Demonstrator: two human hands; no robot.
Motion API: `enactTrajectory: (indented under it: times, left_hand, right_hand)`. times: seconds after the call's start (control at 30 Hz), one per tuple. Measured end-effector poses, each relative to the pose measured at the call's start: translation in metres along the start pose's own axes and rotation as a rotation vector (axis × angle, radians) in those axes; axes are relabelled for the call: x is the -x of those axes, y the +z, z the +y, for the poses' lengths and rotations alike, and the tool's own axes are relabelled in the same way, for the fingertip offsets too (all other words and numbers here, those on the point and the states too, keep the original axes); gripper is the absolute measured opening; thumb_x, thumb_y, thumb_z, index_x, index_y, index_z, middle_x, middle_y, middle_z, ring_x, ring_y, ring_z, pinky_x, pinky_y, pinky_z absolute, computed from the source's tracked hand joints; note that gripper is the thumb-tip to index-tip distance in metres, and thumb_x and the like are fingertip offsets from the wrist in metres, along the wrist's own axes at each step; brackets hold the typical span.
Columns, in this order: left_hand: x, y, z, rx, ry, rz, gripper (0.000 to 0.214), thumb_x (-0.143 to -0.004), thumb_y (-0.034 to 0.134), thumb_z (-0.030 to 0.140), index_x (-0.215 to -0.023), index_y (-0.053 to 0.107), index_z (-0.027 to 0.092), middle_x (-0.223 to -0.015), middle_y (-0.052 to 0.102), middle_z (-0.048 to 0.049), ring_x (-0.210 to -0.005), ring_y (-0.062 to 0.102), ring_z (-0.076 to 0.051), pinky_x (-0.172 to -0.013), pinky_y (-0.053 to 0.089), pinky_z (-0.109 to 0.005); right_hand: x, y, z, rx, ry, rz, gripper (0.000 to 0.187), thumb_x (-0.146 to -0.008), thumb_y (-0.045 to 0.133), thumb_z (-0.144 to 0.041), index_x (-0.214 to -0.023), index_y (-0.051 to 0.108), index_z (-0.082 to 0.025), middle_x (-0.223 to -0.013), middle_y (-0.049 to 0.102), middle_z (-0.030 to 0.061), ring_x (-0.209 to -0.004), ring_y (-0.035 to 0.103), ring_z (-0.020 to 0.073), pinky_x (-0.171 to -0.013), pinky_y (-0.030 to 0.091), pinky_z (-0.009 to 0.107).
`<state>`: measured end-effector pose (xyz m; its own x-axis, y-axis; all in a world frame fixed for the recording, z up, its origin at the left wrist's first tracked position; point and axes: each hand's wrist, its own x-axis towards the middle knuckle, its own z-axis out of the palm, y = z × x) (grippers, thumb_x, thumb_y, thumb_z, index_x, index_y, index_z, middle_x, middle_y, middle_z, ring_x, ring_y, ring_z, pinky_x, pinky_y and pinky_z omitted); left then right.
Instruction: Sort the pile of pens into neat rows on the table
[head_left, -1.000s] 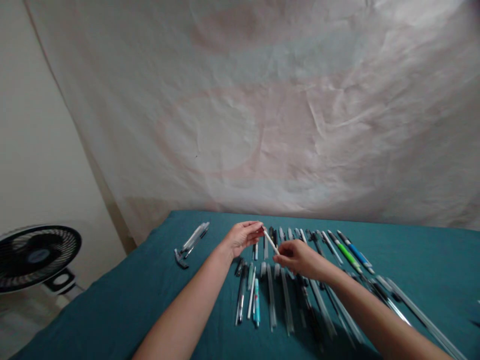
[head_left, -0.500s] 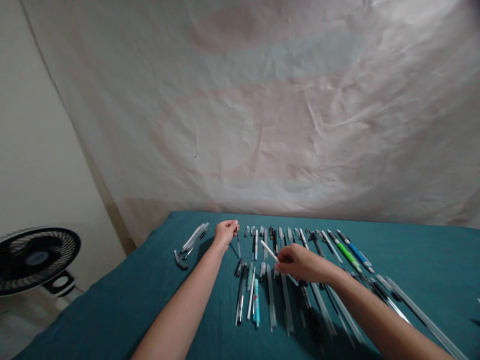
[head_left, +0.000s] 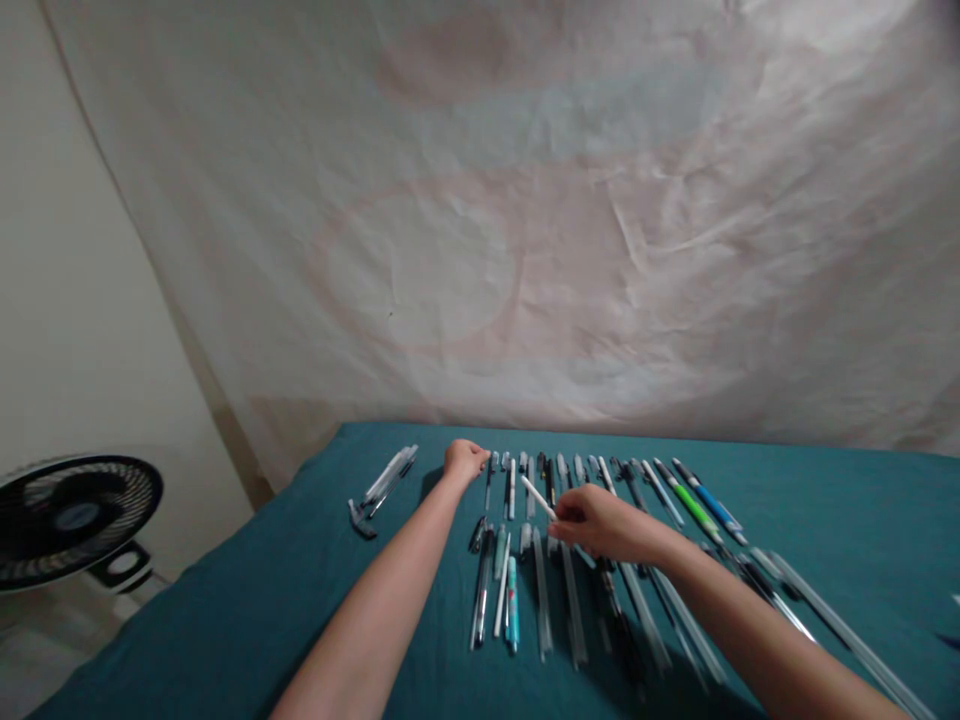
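My left hand (head_left: 465, 461) is stretched to the far row of pen parts (head_left: 581, 468), its fingers curled on the top end of a thin dark refill (head_left: 488, 488) whose lower end rests on the teal cloth (head_left: 225, 620). My right hand (head_left: 600, 527) hovers over the near row of pens and clear barrels (head_left: 541, 600). It pinches a white pen barrel (head_left: 537, 497) that points up and to the left.
A small bunch of pale pens (head_left: 384, 481) lies apart at the far left of the cloth. A green pen (head_left: 694, 507) and a blue one (head_left: 716, 508) lie at the far right. A black fan (head_left: 71, 515) stands left of the table. A creased pale sheet (head_left: 525, 250) hangs behind.
My left hand drew the thin refill out of the white barrel, swung left, then lowered it to the far row. My right hand sank a little with the barrel.
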<state>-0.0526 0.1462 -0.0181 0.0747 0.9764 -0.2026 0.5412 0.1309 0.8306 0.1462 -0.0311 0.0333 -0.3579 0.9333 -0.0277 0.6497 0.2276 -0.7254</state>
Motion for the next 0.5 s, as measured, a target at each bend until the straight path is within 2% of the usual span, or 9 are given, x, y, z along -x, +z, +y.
enactTrajectory:
  times: [0.13,0.27,0.37,0.4,0.43,0.5]
  left_hand:
    - [0.017,-0.004,0.013,0.034,0.036,0.006,0.032,-0.08,0.044,0.031,-0.107,0.048,0.014,-0.106,0.051,-0.008,-0.09,0.052,-0.017,-0.075,0.044,-0.035]
    - [0.051,-0.003,0.032,0.11,0.131,-0.038,0.031,-0.08,0.04,0.031,-0.099,0.054,0.011,-0.098,0.058,-0.0107,-0.083,0.056,-0.013,-0.063,0.043,-0.022]
    - [0.084,0.003,0.043,0.169,0.198,-0.203,0.029,-0.074,0.048,0.033,-0.094,0.059,0.014,-0.092,0.062,-0.0084,-0.075,0.058,-0.011,-0.057,0.04,-0.018]
    - [0.094,0.005,0.045,0.192,0.218,-0.294,0.029,-0.071,0.053,0.033,-0.091,0.06,0.014,-0.09,0.063,-0.0082,-0.073,0.058,-0.011,-0.055,0.04,-0.018]
    - [0.103,0.008,0.047,0.238,0.252,-0.438,0.032,-0.068,0.056,0.035,-0.092,0.061,0.014,-0.091,0.063,-0.0088,-0.071,0.057,-0.011,-0.055,0.039,-0.018]
    - [0.114,0.013,0.049,0.29,0.31,-0.547,0.034,-0.066,0.057,0.039,-0.087,0.062,0.013,-0.084,0.063,-0.0081,-0.066,0.056,-0.01,-0.053,0.037,-0.018]
  right_hand:
    - [0.0,0.001,0.0,-0.053,0.019,-0.008,0.024,-0.071,0.048,-0.037,-0.064,0.05,-0.014,-0.051,0.047,-0.0027,-0.041,0.045,0.0072,-0.037,0.03,0.016]
    - [-0.004,0.0,-0.001,-0.096,0.018,0.06,0.026,-0.073,0.046,-0.038,-0.063,0.048,-0.015,-0.047,0.046,-0.0033,-0.038,0.046,0.0076,-0.037,0.033,0.016]
    - [-0.007,0.0,-0.002,-0.127,0.013,0.13,0.027,-0.074,0.044,-0.04,-0.064,0.048,-0.015,-0.046,0.047,-0.003,-0.037,0.046,0.0081,-0.037,0.033,0.017]
    - [-0.008,0.001,-0.002,-0.138,0.016,0.145,0.028,-0.074,0.044,-0.04,-0.065,0.048,-0.015,-0.046,0.047,-0.0027,-0.037,0.046,0.0083,-0.036,0.033,0.017]
    - [-0.008,0.002,-0.002,-0.148,0.02,0.155,0.028,-0.074,0.044,-0.041,-0.065,0.049,-0.015,-0.046,0.047,-0.0025,-0.037,0.046,0.0083,-0.036,0.033,0.017]
    - [-0.009,0.003,-0.003,-0.159,0.026,0.165,0.029,-0.074,0.044,-0.042,-0.065,0.049,-0.015,-0.046,0.048,-0.0023,-0.037,0.046,0.0082,-0.036,0.033,0.017]
